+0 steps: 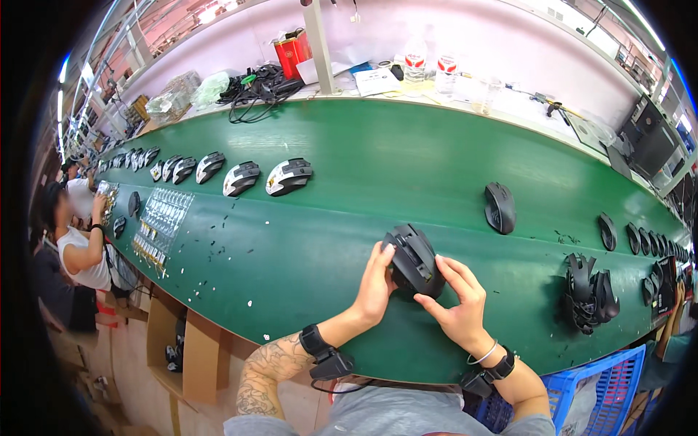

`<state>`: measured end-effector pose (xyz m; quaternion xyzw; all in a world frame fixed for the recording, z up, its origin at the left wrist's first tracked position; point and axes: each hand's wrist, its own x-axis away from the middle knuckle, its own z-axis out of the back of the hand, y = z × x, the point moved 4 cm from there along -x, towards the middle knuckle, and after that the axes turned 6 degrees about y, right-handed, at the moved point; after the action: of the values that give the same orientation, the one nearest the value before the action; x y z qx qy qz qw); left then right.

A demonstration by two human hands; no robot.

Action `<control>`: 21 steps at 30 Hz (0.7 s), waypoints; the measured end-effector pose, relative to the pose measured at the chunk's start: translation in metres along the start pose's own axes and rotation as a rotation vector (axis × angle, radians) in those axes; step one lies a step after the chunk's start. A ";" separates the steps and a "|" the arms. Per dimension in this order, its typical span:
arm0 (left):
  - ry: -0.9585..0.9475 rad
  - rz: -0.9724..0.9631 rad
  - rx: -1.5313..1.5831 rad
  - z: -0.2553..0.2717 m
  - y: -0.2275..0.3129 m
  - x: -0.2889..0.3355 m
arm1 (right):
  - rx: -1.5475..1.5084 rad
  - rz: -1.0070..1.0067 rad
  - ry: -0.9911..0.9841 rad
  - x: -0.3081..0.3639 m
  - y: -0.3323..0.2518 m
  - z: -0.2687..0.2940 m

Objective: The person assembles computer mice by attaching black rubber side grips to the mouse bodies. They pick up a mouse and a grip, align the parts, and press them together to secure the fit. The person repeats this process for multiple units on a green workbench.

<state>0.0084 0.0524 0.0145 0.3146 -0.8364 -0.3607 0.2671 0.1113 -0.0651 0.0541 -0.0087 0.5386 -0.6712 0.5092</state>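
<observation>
Between my two hands, just above the near part of the green table, I hold a black computer mouse [414, 261]. My left hand [375, 283] grips its left side, the thumb near its upper edge. On the other side, my right hand [459, 301] has its fingers and thumb against the right edge. Fingers under the mouse are partly hidden. Beyond my hands, to the right, lies another black mouse [499, 208]. A pile of black plastic mouse shells [589, 294] sits to the right of my right hand.
A row of grey-and-white mice [289, 176] runs along the left; black mice [635, 238] line the far right. Trays of small parts [163, 218] and scattered bits lie at left. A blue crate [600, 389] and a cardboard box [200, 356] stand below the table. A co-worker [83, 247] works at left.
</observation>
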 end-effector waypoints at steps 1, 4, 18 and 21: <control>-0.020 -0.019 -0.041 -0.002 -0.004 0.002 | -0.001 -0.007 0.009 -0.001 0.002 0.000; -0.060 -0.074 -0.203 -0.002 -0.013 0.007 | 0.011 -0.009 0.017 -0.003 0.006 -0.001; 0.053 -0.372 -0.287 -0.005 -0.003 0.013 | -0.135 -0.124 -0.073 0.007 0.001 -0.009; 0.071 -0.363 -0.167 -0.007 0.006 0.016 | -0.482 -0.404 -0.075 0.011 0.038 -0.009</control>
<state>0.0006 0.0408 0.0265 0.4497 -0.7232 -0.4596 0.2521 0.1266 -0.0622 0.0163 -0.2605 0.6504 -0.6111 0.3685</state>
